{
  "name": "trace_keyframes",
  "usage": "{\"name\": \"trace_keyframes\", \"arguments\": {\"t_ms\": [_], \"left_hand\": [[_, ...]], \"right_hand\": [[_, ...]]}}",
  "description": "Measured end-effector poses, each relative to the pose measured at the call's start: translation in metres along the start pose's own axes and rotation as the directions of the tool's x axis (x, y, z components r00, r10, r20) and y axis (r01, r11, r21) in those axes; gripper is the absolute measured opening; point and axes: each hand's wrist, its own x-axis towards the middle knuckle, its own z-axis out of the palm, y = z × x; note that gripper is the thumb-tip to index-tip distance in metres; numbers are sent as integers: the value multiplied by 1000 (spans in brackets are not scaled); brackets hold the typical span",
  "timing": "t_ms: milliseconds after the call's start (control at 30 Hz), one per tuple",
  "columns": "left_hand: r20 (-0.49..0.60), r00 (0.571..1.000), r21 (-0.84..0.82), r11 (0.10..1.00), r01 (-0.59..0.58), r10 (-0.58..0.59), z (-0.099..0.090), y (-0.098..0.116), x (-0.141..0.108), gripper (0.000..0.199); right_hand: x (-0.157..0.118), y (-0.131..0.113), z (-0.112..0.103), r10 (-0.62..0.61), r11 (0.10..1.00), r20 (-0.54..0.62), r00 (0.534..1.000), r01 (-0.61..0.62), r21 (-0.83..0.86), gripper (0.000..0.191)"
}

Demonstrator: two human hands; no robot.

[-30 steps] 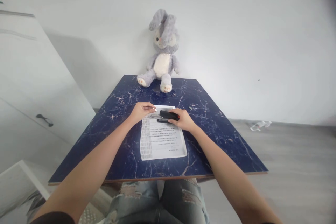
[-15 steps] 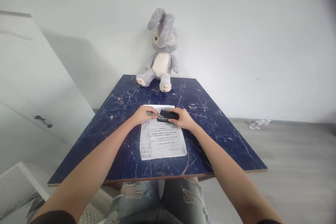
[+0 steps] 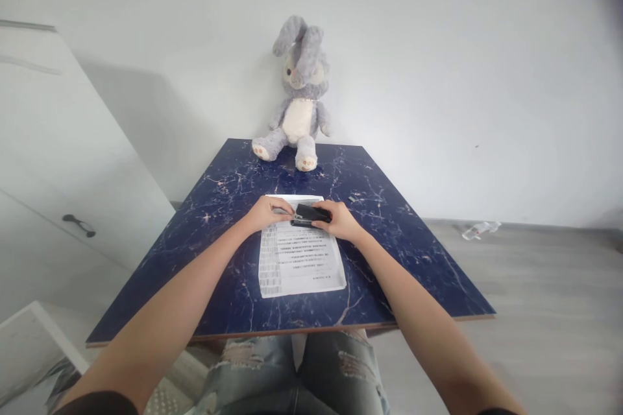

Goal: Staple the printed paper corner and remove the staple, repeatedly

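Note:
A black stapler (image 3: 311, 213) lies across the upper part of a printed sheet of paper (image 3: 304, 266), its jaws apart and a bit of metal showing at the left end. My right hand (image 3: 341, 220) is closed around the stapler's right end, thumb below and fingers above. At its left end, my left hand (image 3: 267, 213) pinches with thumb and fingers brought together. Whatever small thing sits between those left fingertips is too small to make out. Just right of the paper's top corner, a tiny greyish piece (image 3: 352, 198) rests on the table.
The blue marbled table (image 3: 233, 175) has a grey plush rabbit (image 3: 299, 117) sitting at its back edge against the wall. A white cabinet (image 3: 58, 142) stands left. On the floor at right lies a clear plastic item (image 3: 481, 229).
Almost nothing differs. Both hands stay at the stapler, the view has shifted only very slightly, and paper and rabbit remain in place.

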Motion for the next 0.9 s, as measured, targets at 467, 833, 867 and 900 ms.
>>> {"name": "trace_keyframes", "arguments": {"t_ms": [467, 833, 867, 900], "left_hand": [[28, 1000, 64, 998, -1, -1, -10, 6, -6, 19], [-17, 1000, 58, 998, -20, 21, -3, 6, -3, 19], [-11, 1000, 58, 998, -19, 19, -2, 6, -3, 18], [-7, 1000, 57, 998, -17, 17, -2, 7, -3, 17]], "right_hand": [[0, 1, 1, 13, 1000, 11, 1000, -13, 2, 42], [0, 1, -1, 1, 1000, 14, 1000, -1, -11, 42], [0, 1, -1, 1, 1000, 15, 1000, -1, -13, 41], [0, 1, 0, 2, 1000, 15, 1000, -1, -15, 41]]}}
